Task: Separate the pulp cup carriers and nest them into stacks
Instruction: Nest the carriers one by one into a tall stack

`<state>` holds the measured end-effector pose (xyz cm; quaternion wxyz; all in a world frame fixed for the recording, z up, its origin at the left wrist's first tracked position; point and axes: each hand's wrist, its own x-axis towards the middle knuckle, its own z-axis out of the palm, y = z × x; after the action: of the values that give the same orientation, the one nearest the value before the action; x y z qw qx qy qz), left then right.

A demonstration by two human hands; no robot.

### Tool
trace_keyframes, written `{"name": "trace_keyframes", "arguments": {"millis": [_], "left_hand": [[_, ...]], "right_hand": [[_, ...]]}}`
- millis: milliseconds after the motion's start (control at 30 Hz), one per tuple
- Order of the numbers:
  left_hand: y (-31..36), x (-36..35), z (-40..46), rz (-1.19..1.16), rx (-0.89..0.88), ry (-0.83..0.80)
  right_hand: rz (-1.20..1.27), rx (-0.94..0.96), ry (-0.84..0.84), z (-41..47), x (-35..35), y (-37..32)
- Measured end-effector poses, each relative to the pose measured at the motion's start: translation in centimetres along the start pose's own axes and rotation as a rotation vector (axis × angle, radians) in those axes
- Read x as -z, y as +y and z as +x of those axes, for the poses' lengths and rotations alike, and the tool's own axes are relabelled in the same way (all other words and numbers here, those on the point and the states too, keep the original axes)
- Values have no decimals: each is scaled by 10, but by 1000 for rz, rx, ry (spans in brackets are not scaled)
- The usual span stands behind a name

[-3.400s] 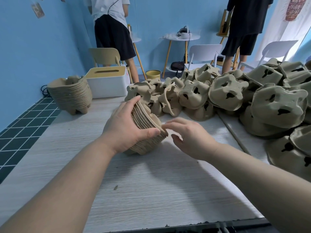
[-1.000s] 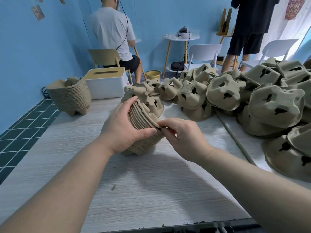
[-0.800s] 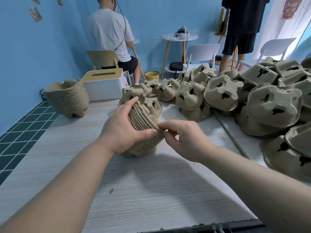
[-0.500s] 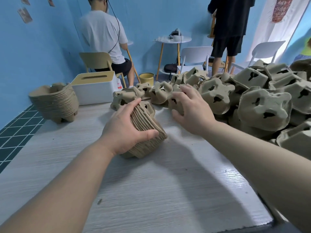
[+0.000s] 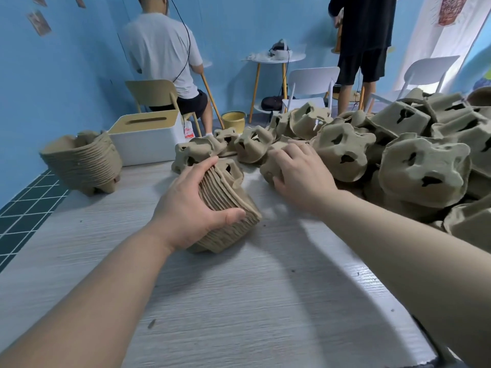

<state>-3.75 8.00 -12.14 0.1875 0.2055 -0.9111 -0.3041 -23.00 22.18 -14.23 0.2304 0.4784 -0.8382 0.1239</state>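
My left hand (image 5: 190, 207) grips a nested stack of brown pulp cup carriers (image 5: 228, 208), tipped on its side on the grey wood-grain table (image 5: 239, 301). My right hand (image 5: 300, 173) is stretched forward and closed over a loose carrier (image 5: 268, 166) at the near edge of a big pile of upside-down carriers (image 5: 398, 155) on the right. A finished upright stack (image 5: 82, 160) stands at the table's far left corner.
A white box with a yellow slotted lid (image 5: 146, 136) sits at the table's back edge. Behind it one person sits on a chair (image 5: 159, 59), another stands (image 5: 364, 43). White chairs and a small round table (image 5: 273, 59) stand by the blue wall.
My right hand left the top edge of the held stack and reached forward to the pile, closing on a loose carrier. My left hand stayed on the stack.
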Motion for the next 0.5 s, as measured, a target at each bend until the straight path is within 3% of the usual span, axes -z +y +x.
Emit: {"name": "trace_keyframes", "arguments": {"millis": [133, 500], "left_hand": [[2, 1, -2, -11, 6, -13], [12, 4, -13, 22, 18, -43]], "right_hand": [[93, 52, 154, -30, -1, -6], [171, 51, 312, -93, 8, -10]]}}
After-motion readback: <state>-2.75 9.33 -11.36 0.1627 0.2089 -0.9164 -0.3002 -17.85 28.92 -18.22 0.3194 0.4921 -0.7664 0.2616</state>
